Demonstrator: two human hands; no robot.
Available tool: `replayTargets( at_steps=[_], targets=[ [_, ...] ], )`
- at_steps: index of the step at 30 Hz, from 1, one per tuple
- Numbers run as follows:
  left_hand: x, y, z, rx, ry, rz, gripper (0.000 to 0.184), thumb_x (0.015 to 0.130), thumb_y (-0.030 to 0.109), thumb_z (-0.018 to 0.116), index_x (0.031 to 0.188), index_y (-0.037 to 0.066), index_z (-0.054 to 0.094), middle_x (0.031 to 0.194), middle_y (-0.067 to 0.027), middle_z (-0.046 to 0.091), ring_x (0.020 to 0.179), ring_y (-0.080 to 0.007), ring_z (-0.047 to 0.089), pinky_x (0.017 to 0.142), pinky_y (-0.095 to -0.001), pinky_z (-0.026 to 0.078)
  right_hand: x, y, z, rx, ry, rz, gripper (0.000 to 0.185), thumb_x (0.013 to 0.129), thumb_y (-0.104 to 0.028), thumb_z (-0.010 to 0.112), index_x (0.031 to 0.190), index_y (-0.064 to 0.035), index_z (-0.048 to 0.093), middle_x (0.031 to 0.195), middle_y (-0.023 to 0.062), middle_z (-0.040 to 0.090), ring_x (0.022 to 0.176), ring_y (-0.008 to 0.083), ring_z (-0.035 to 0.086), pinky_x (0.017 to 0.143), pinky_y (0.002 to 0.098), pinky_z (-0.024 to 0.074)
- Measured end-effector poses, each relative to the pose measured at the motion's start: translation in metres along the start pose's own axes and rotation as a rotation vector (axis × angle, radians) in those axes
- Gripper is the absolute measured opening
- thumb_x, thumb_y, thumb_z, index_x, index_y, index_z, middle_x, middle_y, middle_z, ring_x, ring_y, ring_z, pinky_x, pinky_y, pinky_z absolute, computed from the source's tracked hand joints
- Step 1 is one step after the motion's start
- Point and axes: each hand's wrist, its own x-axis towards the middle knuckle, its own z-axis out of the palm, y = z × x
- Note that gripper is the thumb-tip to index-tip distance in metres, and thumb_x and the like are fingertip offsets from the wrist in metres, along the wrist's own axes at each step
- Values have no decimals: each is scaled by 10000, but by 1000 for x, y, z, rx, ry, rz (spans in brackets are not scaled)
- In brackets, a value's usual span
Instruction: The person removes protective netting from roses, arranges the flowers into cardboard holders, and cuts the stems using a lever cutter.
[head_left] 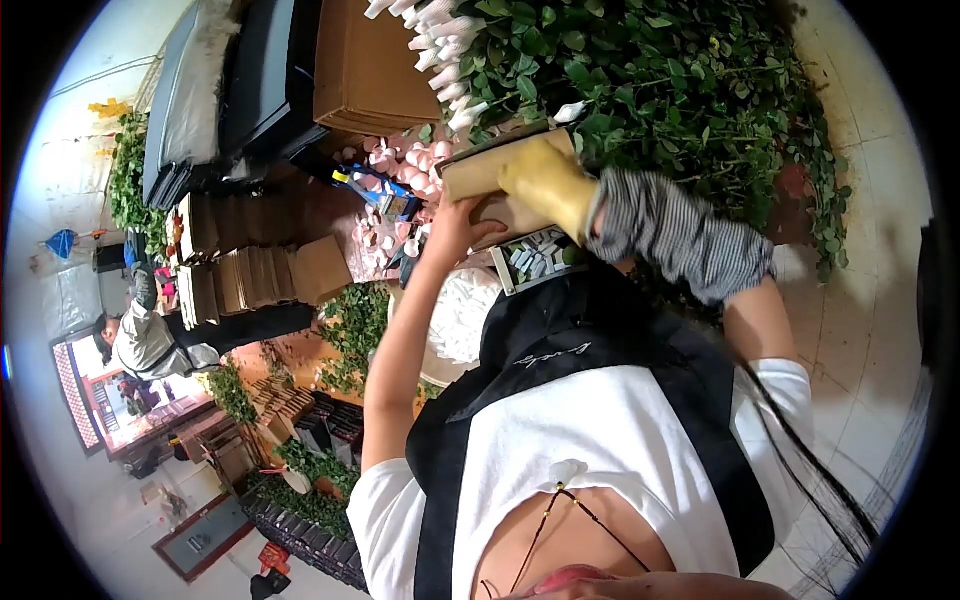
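Hands [463, 230] at cardboard [477, 176] edges, foliage [680, 105] alongside

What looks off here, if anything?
One white piece lies on the foliage, apart from the white cluster, so it looks stray. Gloving is uneven too: the right hand wears a yellow glove, the left hand is bare. No clear damage.

Two hands [458, 232] [550, 188] (one gloved), one cardboard piece [475, 177]

Held cardboard [475, 178]: matt, smooth paperboard
Right glove [548, 187]: rubbery-looking, soft sheen
Oversleeve [680, 230]: cloth, matt, crumpled
Apron [570, 325]: dull cloth
Floor [885, 175]: smooth tile, faintly shiny from here
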Motion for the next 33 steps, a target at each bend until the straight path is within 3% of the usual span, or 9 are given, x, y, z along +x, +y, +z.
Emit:
replayTargets(
  at_steps=[6,8,10,12,17,19,21,28,33],
  targets=[
    [-23,27,28,78,658,-149,1158,610,287,950,1531,58,286,1570,-241,257,1425,-412,318,1153,-494,326,-11,-49,47,-244,93,151,191,891,-191,565,988,-65,671,796,38,740,739,165,712,617,322,454],
    [-16,30,2,409,329,-75,858,705,433,836,1428,120,496,1525,-140,428,1428,-349,367,1188,-569,202,-21,-23,22,50,-5,144,123,830,-184,678,897,-90,721,830,14,704,807,224,695,652,393,497],
    [-20,15,11,224,335,-34,619,724,388,820,1243,96,652,1397,-90,582,1336,-286,497,1179,-558,233,-44,22,37,603,287,73,258,811,-178,720,1045,-70,705,891,67,716,899,257,698,735,394,537],
    [-27,12,25,184,443,-42,466,732,361,818,1073,68,698,1311,-72,649,1239,-242,587,1154,-516,294,-67,46,43,1256,65,371,360,878,-178,705,1217,-69,655,1029,140,706,959,287,682,835,360,550],
    [-31,14,26,163,509,-43,397,758,349,797,1040,83,712,1293,-56,657,1197,-223,606,1072,-468,361,-19,15,4,767,483,36,491,912,-225,688,1374,-126,555,916,171,667,875,294,664,818,400,544],
    [-33,12,26,131,503,-32,379,787,321,782,1080,92,707,1321,-49,640,1224,-224,588,1095,-481,340,-5,-3,20,974,281,28,489,894,-210,686,1357,-109,564,937,175,687,878,317,671,796,404,545],
    [-42,8,25,117,449,-38,377,833,273,750,1158,98,677,1398,-54,584,1275,-230,548,1119,-488,322,-2,-15,12,431,-53,-1,564,871,-237,703,1388,-99,526,851,145,686,771,335,662,672,419,517],
    [-149,-92,67,-9,675,-586,479,917,250,698,1319,32,557,1330,-179,567,1233,-378,524,1043,-463,405,0,-15,2,453,-126,-26,558,864,-235,716,1381,-125,536,797,139,641,735,344,603,660,476,481],
    [-161,-141,35,296,317,-498,649,795,291,794,1369,120,543,1264,-107,577,1166,-322,537,1024,-461,404,7,-19,4,341,-192,6,497,868,-211,711,1340,-137,572,773,118,634,730,332,604,649,450,489]
  ],
)
